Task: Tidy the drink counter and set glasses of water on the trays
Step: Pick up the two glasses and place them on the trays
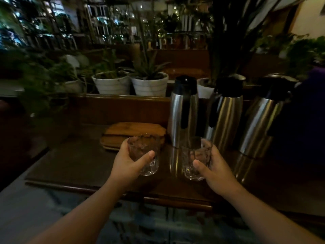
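My left hand point(129, 162) grips a clear faceted glass point(146, 152) just above the dark wooden counter point(79, 164). My right hand point(213, 166) holds a second clear glass point(194, 159) beside it, in front of the leftmost steel flask. Behind the left glass lie stacked wooden trays point(123, 132), flat on the counter. Whether either glass holds water I cannot tell in the dim light.
Three steel pump flasks with black tops point(183, 110) point(225, 111) point(260, 118) stand in a row at the right. White plant pots point(112, 84) point(150, 85) sit on a ledge behind the counter. A grey floor lies below the counter's front edge point(88, 187).
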